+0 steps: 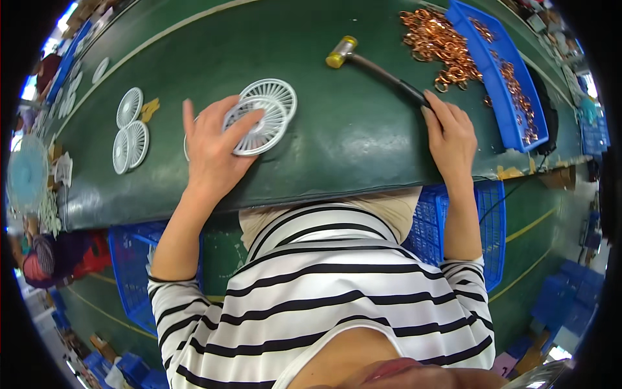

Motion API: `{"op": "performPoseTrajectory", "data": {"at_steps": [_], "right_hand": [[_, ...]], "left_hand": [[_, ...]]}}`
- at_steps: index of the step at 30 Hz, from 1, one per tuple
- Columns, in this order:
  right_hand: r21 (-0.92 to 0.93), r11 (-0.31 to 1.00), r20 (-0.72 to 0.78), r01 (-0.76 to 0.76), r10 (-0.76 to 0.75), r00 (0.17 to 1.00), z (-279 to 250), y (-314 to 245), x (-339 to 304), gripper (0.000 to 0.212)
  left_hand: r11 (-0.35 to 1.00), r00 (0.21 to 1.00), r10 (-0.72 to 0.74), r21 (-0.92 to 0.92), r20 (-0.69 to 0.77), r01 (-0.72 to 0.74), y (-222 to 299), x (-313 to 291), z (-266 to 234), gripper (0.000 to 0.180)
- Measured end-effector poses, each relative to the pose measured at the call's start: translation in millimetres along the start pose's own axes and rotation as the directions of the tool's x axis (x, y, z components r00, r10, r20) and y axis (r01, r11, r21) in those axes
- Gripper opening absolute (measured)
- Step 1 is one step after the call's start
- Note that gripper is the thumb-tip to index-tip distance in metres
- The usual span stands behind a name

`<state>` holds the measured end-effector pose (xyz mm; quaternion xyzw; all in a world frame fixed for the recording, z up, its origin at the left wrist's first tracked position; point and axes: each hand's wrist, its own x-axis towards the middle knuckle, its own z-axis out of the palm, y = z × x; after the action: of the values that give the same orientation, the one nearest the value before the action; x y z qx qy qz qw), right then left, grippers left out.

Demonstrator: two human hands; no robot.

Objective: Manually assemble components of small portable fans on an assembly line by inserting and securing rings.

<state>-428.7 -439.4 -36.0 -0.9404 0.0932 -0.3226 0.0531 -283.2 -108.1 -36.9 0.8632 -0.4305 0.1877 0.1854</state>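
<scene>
My left hand grips a white spoked plastic disc, thumb across its face and the little finger lifted away. Behind it, another white spoked disc is partly covered. The edge of something pale shows left of the hand, mostly hidden by it. My right hand is closed round the dark handle end of a mallet, whose metal head with yellow faces points toward the far side of the green table. A heap of copper-coloured rings lies beyond the right hand.
A blue tray holding more copper rings stands at the right. Several white discs lie at the left by a scrap of yellow tape. Blue crates stand below the green table's near edge. Another person is at far left.
</scene>
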Motion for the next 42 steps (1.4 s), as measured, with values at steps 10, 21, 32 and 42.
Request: {"op": "performPoseTrajectory", "data": {"at_steps": [10,21,32,42], "right_hand": [[-0.057,0.904,0.223,-0.424,0.426,0.877,17,55,36,0.028],[0.574,0.727,0.371,-0.377,0.18,0.911,-1,-29,17,0.011],[0.29,0.927,0.231,-0.238,0.173,0.957,17,-59,16,0.014],[0.4,0.908,0.158,-0.121,0.062,0.986,14,-65,4,0.008]], "left_hand": [[0.995,0.996,0.084,-0.062,0.004,-0.084,-35,57,45,0.051],[0.991,0.966,0.103,-0.056,-0.236,-0.119,-87,101,36,0.066],[0.332,0.43,-0.894,0.458,-0.124,0.824,-238,-6,-39,0.087],[0.558,0.584,-0.809,0.236,-0.057,0.796,-177,9,-53,0.071]]}}
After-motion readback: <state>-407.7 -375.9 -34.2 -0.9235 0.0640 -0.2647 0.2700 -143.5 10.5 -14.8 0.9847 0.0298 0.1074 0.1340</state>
